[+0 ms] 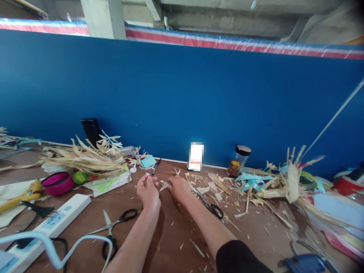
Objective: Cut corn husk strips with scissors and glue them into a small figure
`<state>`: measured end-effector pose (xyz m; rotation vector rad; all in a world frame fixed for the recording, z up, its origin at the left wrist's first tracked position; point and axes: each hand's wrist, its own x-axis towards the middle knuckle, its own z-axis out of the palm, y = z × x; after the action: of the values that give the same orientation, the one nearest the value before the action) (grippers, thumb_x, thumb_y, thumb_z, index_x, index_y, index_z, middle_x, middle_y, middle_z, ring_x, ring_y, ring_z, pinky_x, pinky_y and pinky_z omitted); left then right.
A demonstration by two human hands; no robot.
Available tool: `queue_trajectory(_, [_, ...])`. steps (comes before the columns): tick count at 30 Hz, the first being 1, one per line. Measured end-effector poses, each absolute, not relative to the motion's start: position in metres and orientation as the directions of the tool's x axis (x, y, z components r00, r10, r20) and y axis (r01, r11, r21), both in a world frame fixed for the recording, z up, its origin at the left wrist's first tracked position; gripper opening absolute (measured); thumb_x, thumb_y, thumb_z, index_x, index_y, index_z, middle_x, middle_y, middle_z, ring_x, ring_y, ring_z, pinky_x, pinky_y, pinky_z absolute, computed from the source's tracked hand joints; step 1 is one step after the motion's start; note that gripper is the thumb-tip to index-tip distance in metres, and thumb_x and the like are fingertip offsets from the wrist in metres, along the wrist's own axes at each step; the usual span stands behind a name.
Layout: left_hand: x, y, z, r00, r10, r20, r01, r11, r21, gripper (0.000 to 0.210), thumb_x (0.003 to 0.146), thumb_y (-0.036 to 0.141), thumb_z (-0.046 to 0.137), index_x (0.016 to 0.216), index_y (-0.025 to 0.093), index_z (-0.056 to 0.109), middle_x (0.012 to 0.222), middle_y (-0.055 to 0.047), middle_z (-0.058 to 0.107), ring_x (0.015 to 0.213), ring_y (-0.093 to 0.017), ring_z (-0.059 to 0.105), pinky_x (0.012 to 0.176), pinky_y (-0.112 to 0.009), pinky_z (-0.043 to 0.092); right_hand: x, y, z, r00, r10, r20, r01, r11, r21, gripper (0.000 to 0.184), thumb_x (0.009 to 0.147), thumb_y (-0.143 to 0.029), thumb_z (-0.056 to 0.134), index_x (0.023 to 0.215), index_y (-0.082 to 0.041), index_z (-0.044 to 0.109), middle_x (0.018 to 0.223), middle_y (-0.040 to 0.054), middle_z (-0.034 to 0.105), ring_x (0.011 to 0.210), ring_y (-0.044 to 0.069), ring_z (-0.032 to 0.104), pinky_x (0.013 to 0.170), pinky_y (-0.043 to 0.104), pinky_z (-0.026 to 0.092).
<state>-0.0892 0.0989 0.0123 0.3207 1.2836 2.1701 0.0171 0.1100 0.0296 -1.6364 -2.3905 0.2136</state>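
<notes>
Left hand (148, 189): fingers curled, thumb up against forefinger in a closed pinch. Can't tell from where I stand if a sliver is between the tips. Right hand (179, 187): palm down, fingers bent, mostly closed, tips at a small, pale, pointed piece of dried husk (163, 185). Can't tell if it's gripped or just touched. That piece sits between the two hands, low over the brown table (176, 235).

Risk: piece is thin and looks brittle. Too hard a pinch or a twist could split it. If dropped, it's easily lost among the loose beige husk scraps (212, 185) right of the right hand; same colour.

Slim dark pen (158, 163) just beyond the left hand; a forward push could knock it.

Steel scissors with black handles (109, 226) lie with blades spread, just beside the left forearm. Sweeping that arm outward could mean a nick. Second black-handled pair (216, 211) is beside the right forearm; a sleeve or wrist could drag it.

Farther left: white power strip (52, 220), yellow glue gun (28, 194), heap of dry husk leaves (85, 161). If the gun's hot, which I can't tell, dry husk against its nozzle could scorch.

Farther right: clear jar with black lid (238, 161), upright; a wide reach could tip it.
</notes>
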Motion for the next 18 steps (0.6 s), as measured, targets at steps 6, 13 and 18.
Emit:
queue_trajectory(6, [-0.09,0.102,0.009,-0.778,0.609,-0.156,-0.432,-0.337,0.836,0.016,0.073,0.016,0.052,0.09,0.017,0.051,0.071,0.0,0.062,0.048,-0.005,0.055,0.05,-0.018,0.043,0.019,0.114,0.02,-0.305,0.945,0.118,0.901,0.327,-0.286,0.015,0.081,-0.024,0.047,0.083,-0.023,0.062,0.09,0.0049,0.063,0.081,0.019,0.06,0.065,0.026,0.039])
queue_trajectory(13, [-0.088,0.101,0.005,-0.735,0.651,-0.192,-0.483,-0.303,0.821,0.019,0.072,0.011,0.053,0.089,0.017,0.052,0.074,-0.001,0.062,0.055,-0.005,0.058,0.053,-0.016,0.045,0.031,0.116,0.015,-0.35,0.922,0.164,0.874,0.385,-0.297,0.017,0.083,-0.027,0.046,0.095,-0.025,0.059,0.091,0.0023,0.064,0.083,0.017,0.058,0.068,0.026,0.04])
queue_trajectory(18, [-0.083,0.101,0.004,-0.718,0.67,-0.187,-0.489,-0.296,0.82,0.011,0.071,0.013,0.055,0.082,0.015,0.054,0.074,-0.002,0.063,0.058,-0.006,0.059,0.057,-0.019,0.047,0.019,0.112,0.018,-0.443,0.879,0.18,0.841,0.476,-0.256,0.019,0.082,-0.029,0.048,0.092,-0.026,0.064,0.093,0.0038,0.062,0.088,0.018,0.057,0.07,0.026,0.041])
